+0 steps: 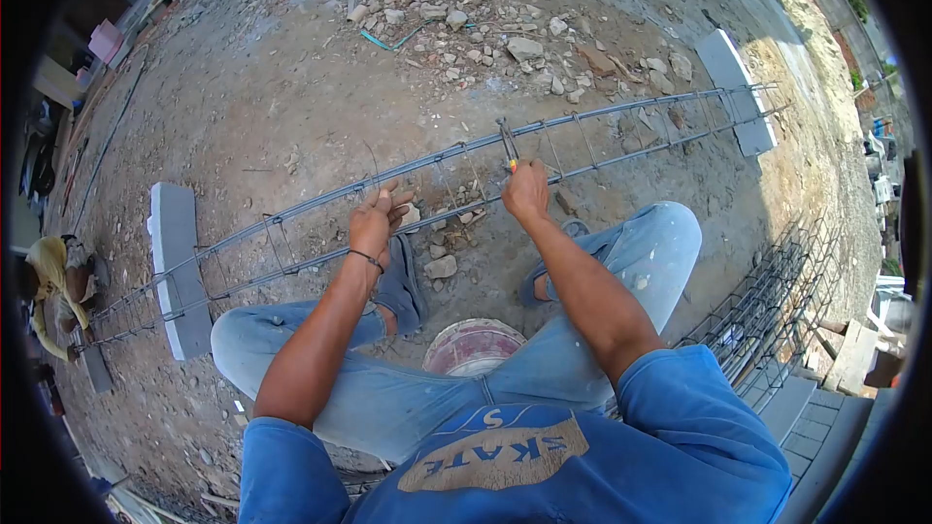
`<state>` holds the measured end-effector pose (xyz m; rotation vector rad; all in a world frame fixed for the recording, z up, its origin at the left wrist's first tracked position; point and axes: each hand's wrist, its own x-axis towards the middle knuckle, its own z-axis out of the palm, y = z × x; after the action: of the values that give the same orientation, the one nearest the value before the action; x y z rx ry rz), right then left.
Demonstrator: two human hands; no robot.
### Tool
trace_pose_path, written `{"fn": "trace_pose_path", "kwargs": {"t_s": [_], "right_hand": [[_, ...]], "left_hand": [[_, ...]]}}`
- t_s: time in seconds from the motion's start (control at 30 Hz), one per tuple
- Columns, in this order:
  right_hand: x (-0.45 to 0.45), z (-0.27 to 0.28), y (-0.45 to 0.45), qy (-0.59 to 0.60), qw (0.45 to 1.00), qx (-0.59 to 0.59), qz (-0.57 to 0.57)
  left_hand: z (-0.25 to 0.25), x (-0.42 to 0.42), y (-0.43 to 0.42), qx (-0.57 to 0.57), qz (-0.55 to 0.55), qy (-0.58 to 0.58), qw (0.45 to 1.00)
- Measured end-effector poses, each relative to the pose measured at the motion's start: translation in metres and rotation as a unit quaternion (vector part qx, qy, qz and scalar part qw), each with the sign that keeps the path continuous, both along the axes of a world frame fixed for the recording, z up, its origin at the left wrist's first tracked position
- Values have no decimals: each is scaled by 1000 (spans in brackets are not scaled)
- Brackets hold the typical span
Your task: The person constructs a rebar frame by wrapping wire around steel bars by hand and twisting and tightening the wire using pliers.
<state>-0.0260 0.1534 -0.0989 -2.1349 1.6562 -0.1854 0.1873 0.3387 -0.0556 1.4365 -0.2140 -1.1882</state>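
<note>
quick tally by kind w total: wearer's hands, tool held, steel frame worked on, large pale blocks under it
Wearer's hands, left hand and right hand: 2
Pincers: 1
Steel frame: 1
Large pale blocks, left block and right block: 2
Total: 6

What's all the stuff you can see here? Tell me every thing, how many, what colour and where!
Long steel frame: one, grey, across the middle
Pincers: one, red-yellow grips, in the right hand
Pale slabs: two, whitish-grey, under the frame
Stones: too many to count, grey and brown, mostly beyond the frame
Strip: one, teal, among the stones
Stacked wire cages: count unclear, dark, lower right
Bucket: one, whitish-red, between the legs
Pink container: one, pink, upper left
Other person: one, yellow clothing, far left
Edge clutter: too small to tell
Left hand: one, bare, at the frame
Right hand: one, bare, gripping the pincers
</note>
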Motion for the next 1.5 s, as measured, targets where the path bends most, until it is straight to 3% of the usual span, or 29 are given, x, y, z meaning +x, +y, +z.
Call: {"fn": "trace_pose_path", "kwargs": {"t_s": [0.07,0.17,0.23,0.37,0.43,0.63,0.8,0.93,0.97,1.07,1.1,1.17,1.23,1.3,1.37,1.5], "right_hand": [[-2,4,6,-13,999,41,-26],[-10,-5,10,-54,996,-58,-34],[-19,-8,8,-67,990,-114,53],[-17,-16,11,-89,987,-129,43],[-15,-3,26,-114,992,-39,42],[21,-16,58,-204,972,-50,102],[34,-18,100,-143,963,-114,195],[21,-19,90,-200,961,-101,159],[13,-19,77,-263,959,-56,94],[-10,18,47,-393,907,151,-32],[-18,37,42,-392,907,152,-21],[-40,69,37,-583,725,359,-78],[-60,89,38,-561,748,351,-53],[-78,100,46,-538,769,345,-34],[-91,105,54,-461,822,332,-33],[-103,77,58,-446,831,321,-88]], "left_hand": [[1,-9,8,-18,-50,-28,998],[15,-35,12,-36,-129,-71,988],[23,-56,12,-40,-175,-28,983],[30,-100,6,-65,-187,-4,980],[30,-117,4,-65,-161,28,984],[45,-147,2,-89,-83,-52,991],[41,-149,0,-112,-70,-65,989],[37,-142,-1,-71,-23,-18,997],[36,-141,-8,-72,-15,-19,997],[34,-138,-20,-75,-31,-12,997],[32,-142,-26,-76,-51,-15,996],[29,-149,-34,-79,-77,-10,994],[30,-162,-38,-57,-137,-35,988],[30,-177,-41,-85,-126,-6,988],[27,-184,-43,-75,-238,-58,967],[18,-201,-52,-49,-239,-48,969]]}}
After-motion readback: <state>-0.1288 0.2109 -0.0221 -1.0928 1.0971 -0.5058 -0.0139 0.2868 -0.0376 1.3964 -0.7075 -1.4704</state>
